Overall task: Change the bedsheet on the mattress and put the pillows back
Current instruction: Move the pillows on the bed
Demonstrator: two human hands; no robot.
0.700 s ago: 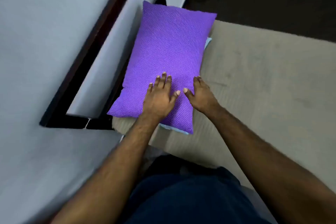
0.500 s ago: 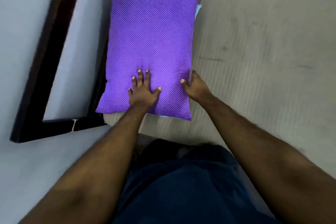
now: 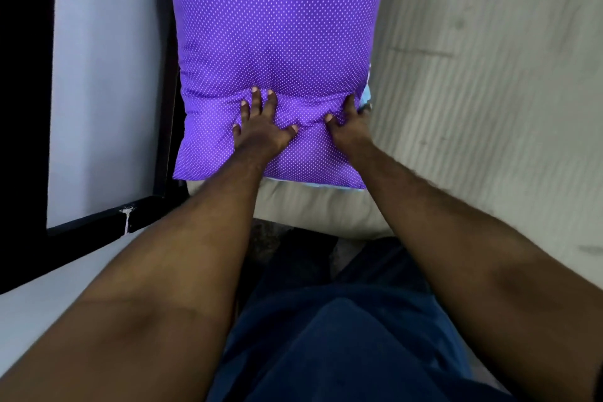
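Pressing purple pillow [image 3: 277, 42] near edge: left hand [image 3: 261, 130], right hand [image 3: 349, 127].

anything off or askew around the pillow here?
Slightly. A light blue fabric edge pokes out from under the purple pillow along its right side and near corner, so the layers are misaligned. The black frame beside it has a white chip.

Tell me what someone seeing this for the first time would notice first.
The bright purple dotted pillow fills the upper middle, lying on the beige mattress beside the dark bed frame. Both hands press into its near end: the left hand flat with spread fingers, the right hand at its right edge, where light blue fabric peeks out.
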